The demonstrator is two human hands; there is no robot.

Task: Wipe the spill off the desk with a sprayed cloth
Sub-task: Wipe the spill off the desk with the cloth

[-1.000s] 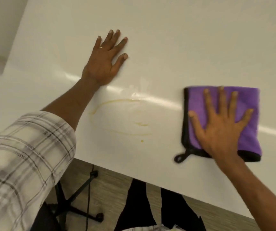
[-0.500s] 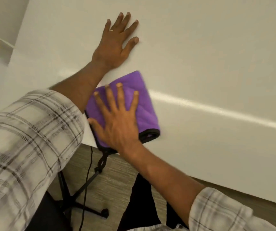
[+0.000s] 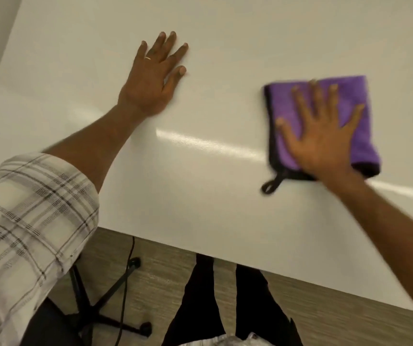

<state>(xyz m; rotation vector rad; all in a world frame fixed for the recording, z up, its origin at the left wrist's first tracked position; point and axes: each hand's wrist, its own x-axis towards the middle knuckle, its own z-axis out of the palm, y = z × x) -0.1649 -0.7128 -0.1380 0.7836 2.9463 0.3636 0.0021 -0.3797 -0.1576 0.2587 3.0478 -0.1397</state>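
A folded purple cloth (image 3: 362, 141) with black trim and a black hanging loop (image 3: 271, 184) lies on the white desk (image 3: 200, 196) at the right. My right hand (image 3: 322, 136) presses flat on it, palm down and fingers spread, and both are blurred by motion. My left hand (image 3: 150, 78) rests flat on the desk at the upper left, fingers apart, with a ring on one finger and nothing in it. Between the two hands the surface shows only a bright streak of reflected light; I see no spill mark there.
The desk's near edge runs diagonally from the lower left to the lower right. Under it are a black chair base (image 3: 95, 313), a thin black cable (image 3: 125, 283), my legs in dark trousers (image 3: 200, 308) and a wood-grain floor. The desk's left edge is at the upper left.
My right hand swept the cloth left across the yellowish spill ring, then back to the right. The ring no longer shows. My left hand stayed planted on the desk.
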